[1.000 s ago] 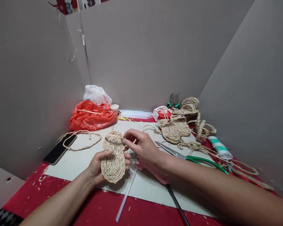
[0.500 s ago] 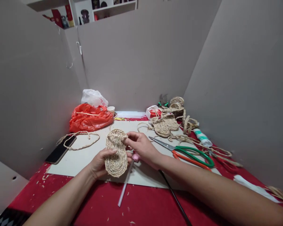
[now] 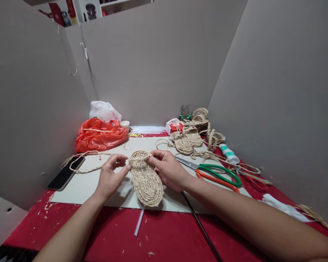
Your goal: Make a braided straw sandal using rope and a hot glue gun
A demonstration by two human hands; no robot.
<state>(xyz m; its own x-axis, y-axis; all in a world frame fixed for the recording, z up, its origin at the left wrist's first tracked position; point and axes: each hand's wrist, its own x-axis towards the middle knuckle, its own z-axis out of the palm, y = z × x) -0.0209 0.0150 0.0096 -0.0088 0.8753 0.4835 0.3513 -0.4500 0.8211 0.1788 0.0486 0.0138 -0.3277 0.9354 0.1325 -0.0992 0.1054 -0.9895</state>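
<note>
A small woven straw slipper is held above the white board, its sole facing me and its rounded strap at the far end. My left hand pinches the strap's left edge between thumb and fingers. On the opposite edge, my right hand grips with thumb and forefinger. From beneath the slipper sticks out a translucent glue stick; what it leads to is hidden. Close to my right wrist runs a black cord. Scissors with green and orange handles lie right of my right hand.
A straw slipper pair and braided rope lie at the back right. A phone sits at left, below an orange plastic bag and a paper cup. Glue sticks rest along the back. Grey panels enclose the table.
My left hand has shifted from the slipper's middle to its strap edge. The slipper's near end has swung to the right, and the pink object by my right hand is now hidden.
</note>
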